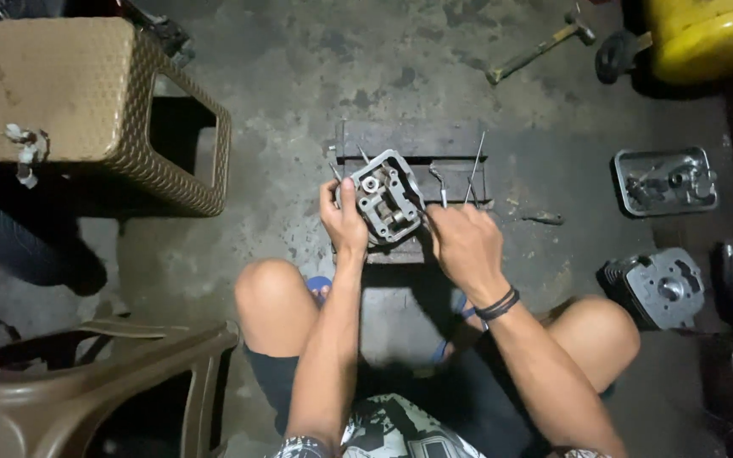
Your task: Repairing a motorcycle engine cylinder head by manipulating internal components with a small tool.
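On a stained concrete floor (pixel 434 76), the left hand (pixel 343 222) closes its fingers around a metal engine part (pixel 386 197) above a dark wooden block (pixel 409 140). The right hand (pixel 466 242) touches the part's edge, fingers curled; whether they pinch anything, I cannot tell. A woven stool (pixel 86 102) stands nearby.

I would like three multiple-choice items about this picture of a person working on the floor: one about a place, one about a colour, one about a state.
1. Where does the hammer lie?
A. on the floor, far right of the person
B. on the stool
C. in the metal tray

2. What colour is the container at the top right?
A. blue
B. yellow
C. white

3. How is the engine cylinder head held?
A. it lies untouched on the floor
B. the right hand alone lifts it
C. the left hand grips its side while the right hand works at its other edge

Key: 1 A, it lies on bare concrete; 2 B, its body is plainly yellow; 3 C, both hands are at the part, above the wooden block.
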